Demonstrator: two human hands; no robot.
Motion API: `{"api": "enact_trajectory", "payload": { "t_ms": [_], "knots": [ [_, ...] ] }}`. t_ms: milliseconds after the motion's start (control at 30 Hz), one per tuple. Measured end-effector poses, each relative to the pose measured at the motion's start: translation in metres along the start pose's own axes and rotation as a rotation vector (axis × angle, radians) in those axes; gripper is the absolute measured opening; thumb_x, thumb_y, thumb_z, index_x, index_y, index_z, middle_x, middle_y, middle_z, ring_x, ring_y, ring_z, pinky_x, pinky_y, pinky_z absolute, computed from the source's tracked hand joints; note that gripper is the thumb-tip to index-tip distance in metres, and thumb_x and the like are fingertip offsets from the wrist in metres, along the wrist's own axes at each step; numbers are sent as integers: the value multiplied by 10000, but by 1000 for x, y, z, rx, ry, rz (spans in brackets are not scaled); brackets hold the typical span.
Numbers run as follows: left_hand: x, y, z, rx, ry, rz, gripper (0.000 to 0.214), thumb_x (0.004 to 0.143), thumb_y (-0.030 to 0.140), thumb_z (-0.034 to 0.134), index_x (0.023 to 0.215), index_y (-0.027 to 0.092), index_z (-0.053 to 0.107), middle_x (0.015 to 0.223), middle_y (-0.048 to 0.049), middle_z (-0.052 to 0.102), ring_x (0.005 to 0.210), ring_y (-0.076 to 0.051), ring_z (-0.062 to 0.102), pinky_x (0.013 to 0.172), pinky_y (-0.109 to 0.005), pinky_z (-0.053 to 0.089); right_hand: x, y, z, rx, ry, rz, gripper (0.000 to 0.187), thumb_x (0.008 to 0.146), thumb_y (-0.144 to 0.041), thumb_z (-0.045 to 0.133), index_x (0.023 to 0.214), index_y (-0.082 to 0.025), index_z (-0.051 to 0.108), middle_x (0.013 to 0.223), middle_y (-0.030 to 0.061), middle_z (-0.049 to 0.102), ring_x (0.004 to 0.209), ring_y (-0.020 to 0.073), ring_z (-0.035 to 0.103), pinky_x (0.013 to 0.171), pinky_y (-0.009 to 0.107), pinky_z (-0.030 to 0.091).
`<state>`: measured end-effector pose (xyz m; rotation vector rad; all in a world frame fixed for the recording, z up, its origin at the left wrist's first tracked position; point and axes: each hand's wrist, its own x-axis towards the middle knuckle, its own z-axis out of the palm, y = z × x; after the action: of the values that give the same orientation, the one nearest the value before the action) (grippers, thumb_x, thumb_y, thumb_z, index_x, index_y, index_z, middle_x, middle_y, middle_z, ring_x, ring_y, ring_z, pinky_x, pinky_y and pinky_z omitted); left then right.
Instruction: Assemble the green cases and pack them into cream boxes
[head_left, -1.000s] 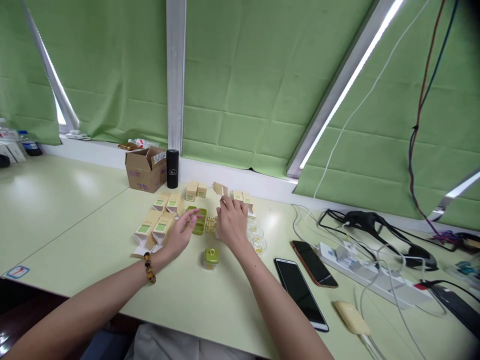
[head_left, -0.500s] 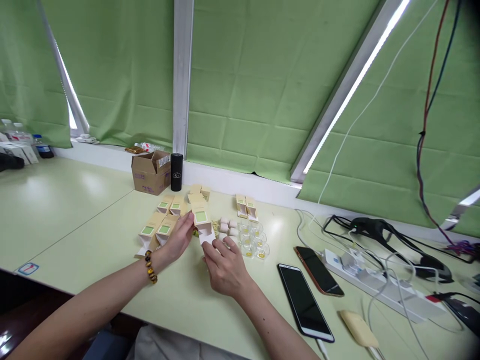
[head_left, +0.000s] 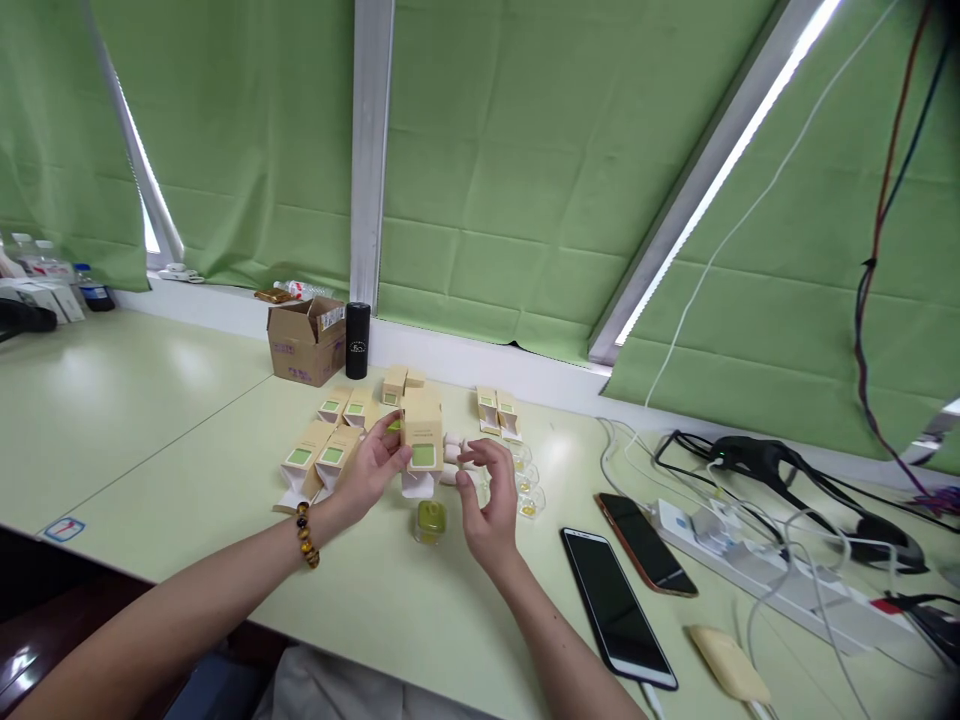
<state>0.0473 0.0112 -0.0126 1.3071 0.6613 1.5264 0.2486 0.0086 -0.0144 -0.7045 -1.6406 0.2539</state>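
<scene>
My left hand [head_left: 375,463] grips a small beige carton [head_left: 423,425] with a green window, held upright over the table; its white bottom flap [head_left: 418,485] hangs open. Just below it, a small clear jar with a green lid [head_left: 431,520] stands on the table. To the right, my right hand [head_left: 489,500] is in the air with thumb and fingers apart and nothing between them. Behind that hand are several small clear cups [head_left: 531,500], partly hidden, and pale pinkish pieces [head_left: 452,452]. Left of my left hand lie several similar cartons [head_left: 304,455].
Two more cartons [head_left: 497,412] lie farther back on the right. A cardboard box [head_left: 304,345] and a black cylinder [head_left: 358,342] stand near the wall. At the right are two phones [head_left: 619,605], a power strip [head_left: 750,570], tangled cables and a yellow case [head_left: 727,662].
The carton has moved right and is more upright. My right hand has let go of its flap and opened. The green-lidded jar now shows on the table below the carton.
</scene>
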Motion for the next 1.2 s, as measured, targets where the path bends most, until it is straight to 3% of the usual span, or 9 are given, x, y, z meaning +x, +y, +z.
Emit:
{"api": "enact_trajectory", "payload": {
  "t_ms": [133,300,467,600,700,833,900,1067,1200],
  "knots": [
    [-4,-6,1,89,-19,22,710,905,491,789,1456,214,438,1376,-185,666,1284,-310,652,1028,-435,553,-3,2,2,168,-142,135,477,1034,-359,563,1492,-268,464,1366,139,629,1117,264,685,929,457,601],
    [-14,-7,1,338,-86,171,638,932,410,768,1463,252,453,1460,-169,582,1357,-304,577,1123,-476,496,-3,0,1,126,-215,63,480,983,-303,621,1454,-272,529,1348,122,670,1244,303,645,1032,508,573],
    [-17,3,1,710,-152,498,483,972,269,675,1424,313,511,1549,-142,486,1485,-322,429,1220,-568,382,4,0,-5,-28,-111,-172,439,938,-169,575,1358,-295,564,1325,130,626,1281,324,617,1057,584,558],
    [-18,0,-5,899,-65,723,423,926,244,698,1316,311,549,1451,-142,540,1378,-335,494,1142,-592,424,7,10,-7,-174,-21,-451,479,911,-76,581,1317,-329,562,1388,135,531,1322,330,597,989,579,606],
    [-20,-5,-10,976,-21,772,293,935,234,645,1209,321,592,1387,-111,590,1306,-316,528,1110,-588,428,6,17,-8,-243,-24,-596,456,898,-64,626,1252,-349,585,1360,108,531,1345,332,590,966,568,630],
    [-23,-9,-12,1069,-10,720,144,943,235,615,1061,314,641,1308,-89,642,1240,-297,560,1100,-583,430,1,22,-9,-261,3,-624,412,900,-57,634,1199,-338,593,1321,95,536,1354,330,589,980,600,630],
    [-23,-7,-10,1099,-28,740,177,932,198,622,1062,316,644,1296,-84,648,1225,-289,575,1089,-568,447,-3,22,-9,-247,33,-613,417,895,-38,624,1195,-325,588,1335,99,530,1349,326,597,992,614,626],
    [-22,0,-4,1074,-40,971,396,898,79,637,1195,335,589,1350,-78,617,1235,-264,590,1064,-519,496,-7,22,-9,-256,64,-595,422,912,-60,622,1222,-342,572,1365,94,564,1332,308,620,989,609,634],
    [-19,0,-3,1017,-80,1017,458,910,79,644,1306,296,574,1406,-108,615,1326,-283,566,1097,-530,498,-5,15,-11,-210,46,-580,480,944,-109,607,1384,-286,535,1394,142,615,1390,344,597,1050,636,596]
  ]
}}
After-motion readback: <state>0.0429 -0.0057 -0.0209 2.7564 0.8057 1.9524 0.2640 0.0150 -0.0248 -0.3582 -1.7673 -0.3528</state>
